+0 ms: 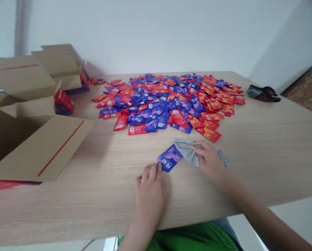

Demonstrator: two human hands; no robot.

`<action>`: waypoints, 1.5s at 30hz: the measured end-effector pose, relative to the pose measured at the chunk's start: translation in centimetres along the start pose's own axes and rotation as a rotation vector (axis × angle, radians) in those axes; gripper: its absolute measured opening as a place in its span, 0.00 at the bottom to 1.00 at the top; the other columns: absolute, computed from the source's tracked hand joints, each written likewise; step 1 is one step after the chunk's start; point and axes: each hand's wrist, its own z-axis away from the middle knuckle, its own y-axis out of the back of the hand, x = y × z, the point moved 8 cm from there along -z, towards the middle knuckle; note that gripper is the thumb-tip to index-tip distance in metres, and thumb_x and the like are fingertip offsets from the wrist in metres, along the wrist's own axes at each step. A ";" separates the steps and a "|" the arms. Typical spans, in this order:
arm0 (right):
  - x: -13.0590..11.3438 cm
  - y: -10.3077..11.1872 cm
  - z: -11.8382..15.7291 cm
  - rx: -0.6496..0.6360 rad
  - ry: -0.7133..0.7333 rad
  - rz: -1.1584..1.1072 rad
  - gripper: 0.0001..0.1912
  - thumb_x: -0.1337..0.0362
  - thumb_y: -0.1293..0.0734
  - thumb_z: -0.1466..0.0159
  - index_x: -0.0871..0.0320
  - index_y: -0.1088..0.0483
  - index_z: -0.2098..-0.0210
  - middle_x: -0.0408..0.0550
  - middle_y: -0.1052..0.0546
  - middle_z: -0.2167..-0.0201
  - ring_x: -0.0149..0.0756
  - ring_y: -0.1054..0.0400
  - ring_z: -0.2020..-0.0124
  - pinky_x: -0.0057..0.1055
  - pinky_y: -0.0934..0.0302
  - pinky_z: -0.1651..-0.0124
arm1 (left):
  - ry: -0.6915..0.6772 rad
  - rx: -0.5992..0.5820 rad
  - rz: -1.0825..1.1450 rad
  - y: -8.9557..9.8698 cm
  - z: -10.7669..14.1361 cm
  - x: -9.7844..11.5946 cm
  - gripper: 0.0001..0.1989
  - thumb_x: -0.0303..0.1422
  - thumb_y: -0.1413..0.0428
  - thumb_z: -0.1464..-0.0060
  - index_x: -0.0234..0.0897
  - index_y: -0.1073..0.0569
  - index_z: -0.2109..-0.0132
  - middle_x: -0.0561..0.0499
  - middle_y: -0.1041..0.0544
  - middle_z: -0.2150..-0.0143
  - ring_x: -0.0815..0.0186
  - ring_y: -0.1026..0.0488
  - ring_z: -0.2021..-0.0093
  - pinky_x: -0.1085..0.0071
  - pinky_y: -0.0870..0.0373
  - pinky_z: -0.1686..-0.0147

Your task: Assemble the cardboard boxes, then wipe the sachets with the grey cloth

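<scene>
Packet (169,159): lies on the counter (106,202), before the pile (156,104)
Left hand (150,186): half curled at packet's near corner; pinching or pressing, cannot tell
Right hand (207,156): fingers bunched on the cloth (185,149)
Cloth strokes: probably best light, away from the steadied corner

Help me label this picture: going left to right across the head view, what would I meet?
Nearest open box → left hand → single blue packet → gray cloth → dark object near the wall.
</scene>
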 end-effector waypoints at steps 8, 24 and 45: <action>3.0 0.2 1.0 -0.209 -0.108 0.131 0.15 0.61 0.38 0.35 0.49 0.24 0.52 0.51 0.25 0.48 0.49 0.32 0.48 0.52 0.38 0.48 | 0.077 -0.127 0.026 1.6 -5.5 0.2 0.22 0.41 0.47 0.40 0.33 0.31 0.44 0.38 0.29 0.45 0.50 0.33 0.43 0.56 0.33 0.48; -1.7 -5.7 -11.5 -0.663 0.005 -0.910 0.13 0.57 0.32 0.37 0.58 0.30 0.56 0.49 0.20 0.61 0.36 0.25 0.59 0.36 0.30 0.56 | -0.137 -0.193 0.686 4.6 -13.0 -2.0 0.13 0.32 0.45 0.47 0.38 0.28 0.53 0.50 0.21 0.61 0.64 0.24 0.65 0.69 0.27 0.66; 4.6 -11.9 -45.5 -0.159 -0.376 -0.689 0.17 0.61 0.38 0.31 0.58 0.35 0.77 0.41 0.33 0.86 0.29 0.40 0.84 0.27 0.43 0.77 | 0.276 0.103 1.350 9.6 -44.3 -10.9 0.10 0.33 0.42 0.40 0.32 0.28 0.54 0.51 0.24 0.66 0.74 0.29 0.75 0.77 0.32 0.78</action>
